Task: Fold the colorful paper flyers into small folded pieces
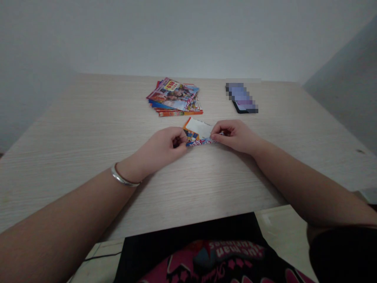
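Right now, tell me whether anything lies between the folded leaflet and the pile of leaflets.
Nothing visible does: only a narrow strip of wooden tabletop separates the folded leaflet from the pile of leaflets. Your left hand and right hand pinch its ends, off to either side.

A yellow tag point(172, 85) on the stacked flyers point(173, 99) seems to read "698"; the shirt's point(191, 261) upside-down print point(238, 250) shows "man".
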Demonstrator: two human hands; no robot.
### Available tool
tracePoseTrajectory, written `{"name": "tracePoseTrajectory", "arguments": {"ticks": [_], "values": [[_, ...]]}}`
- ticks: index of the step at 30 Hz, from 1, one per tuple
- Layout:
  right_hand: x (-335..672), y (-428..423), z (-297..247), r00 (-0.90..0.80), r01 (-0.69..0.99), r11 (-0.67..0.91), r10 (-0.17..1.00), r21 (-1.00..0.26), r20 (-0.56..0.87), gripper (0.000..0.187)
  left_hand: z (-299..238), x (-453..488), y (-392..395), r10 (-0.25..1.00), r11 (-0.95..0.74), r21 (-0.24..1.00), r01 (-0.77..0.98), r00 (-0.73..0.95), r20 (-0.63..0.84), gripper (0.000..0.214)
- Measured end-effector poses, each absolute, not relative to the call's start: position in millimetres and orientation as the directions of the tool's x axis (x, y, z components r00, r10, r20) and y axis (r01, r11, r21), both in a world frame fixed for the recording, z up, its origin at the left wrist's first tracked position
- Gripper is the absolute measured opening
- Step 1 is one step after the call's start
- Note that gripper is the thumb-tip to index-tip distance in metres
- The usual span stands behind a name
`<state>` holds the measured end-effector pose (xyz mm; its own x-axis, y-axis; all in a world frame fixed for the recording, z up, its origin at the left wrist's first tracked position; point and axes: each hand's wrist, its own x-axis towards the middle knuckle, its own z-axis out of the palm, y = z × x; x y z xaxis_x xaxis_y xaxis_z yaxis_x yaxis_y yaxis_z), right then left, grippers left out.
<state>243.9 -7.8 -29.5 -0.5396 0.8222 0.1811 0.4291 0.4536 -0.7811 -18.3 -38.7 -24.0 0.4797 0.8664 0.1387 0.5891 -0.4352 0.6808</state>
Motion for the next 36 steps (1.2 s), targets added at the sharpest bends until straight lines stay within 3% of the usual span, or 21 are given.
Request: {"name": "tracePoseTrajectory", "arguments": {"ticks": [21, 25, 29, 32, 36], "values": [[287, 15, -35, -0.477, 0.407, 0.369, 0.866, -0.836, 0.15, 0.027, -19, -34, -36, 0.853, -0.468, 0.552, 0.69, 0.516, 0.078, 0.008], [294, 20, -37, -0.482, 0.431, 0.402, 0.859, -0.808, 0.171, 0.029, -21, -37, -33, 0.849, -0.512, 0.506, 0.694, 0.499, 0.173, 0.009], [291, 16, -37, -0.568, 0.44, 0.468, 0.806, -0.766, 0.167, 0.026, -27, -38, -28, 0.753, -0.657, 0.409, 0.633, 0.578, 0.316, 0.027], [286, 10, -35, -0.624, 0.444, 0.503, 0.768, -0.742, 0.148, 0.023, -34, -38, -24, 0.602, -0.797, 0.282, 0.534, 0.742, 0.294, 0.037], [283, 9, -33, -0.666, 0.455, 0.64, 0.706, -0.62, 0.241, 0.016, -42, -39, -22, 0.562, -0.827, 0.148, 0.542, 0.789, 0.249, 0.041]]}}
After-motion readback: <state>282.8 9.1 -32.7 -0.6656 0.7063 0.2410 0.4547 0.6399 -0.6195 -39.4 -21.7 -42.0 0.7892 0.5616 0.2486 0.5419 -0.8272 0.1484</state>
